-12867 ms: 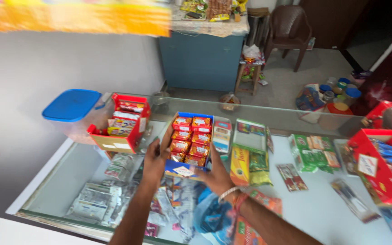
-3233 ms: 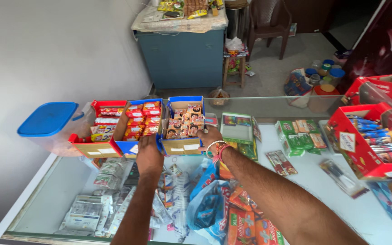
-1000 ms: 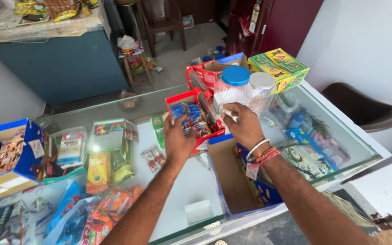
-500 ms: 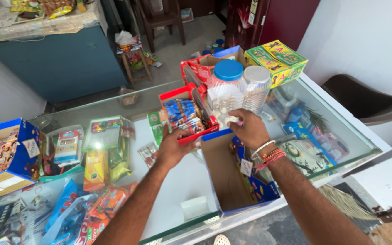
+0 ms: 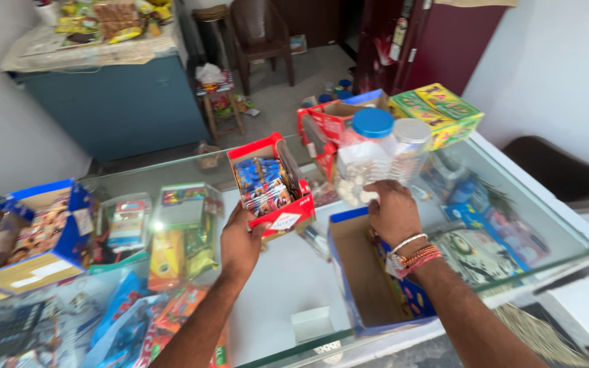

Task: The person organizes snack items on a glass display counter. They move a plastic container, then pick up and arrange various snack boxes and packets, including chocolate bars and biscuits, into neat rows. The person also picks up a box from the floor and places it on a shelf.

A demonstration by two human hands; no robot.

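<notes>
My left hand (image 5: 240,238) grips near corner of red box (image 5: 270,185) of small packets, fingers closed, box tilted over glass counter (image 5: 288,272). My right hand (image 5: 393,211) rests curled on clear jar (image 5: 363,163), right side. Hold box level, keep packets in

Two hands are seen: left hand (image 5: 240,240), right hand (image 5: 393,210). Counted on the glass counter: 2 red display boxes (image 5: 271,185) (image 5: 324,127), 2 blue boxes (image 5: 369,272) (image 5: 35,232), 2 clear jars (image 5: 366,160) (image 5: 414,146), 1 green-yellow carton (image 5: 438,112). Behind: 2 chairs (image 5: 257,34) (image 5: 567,180), 1 blue cabinet (image 5: 117,109).
</notes>
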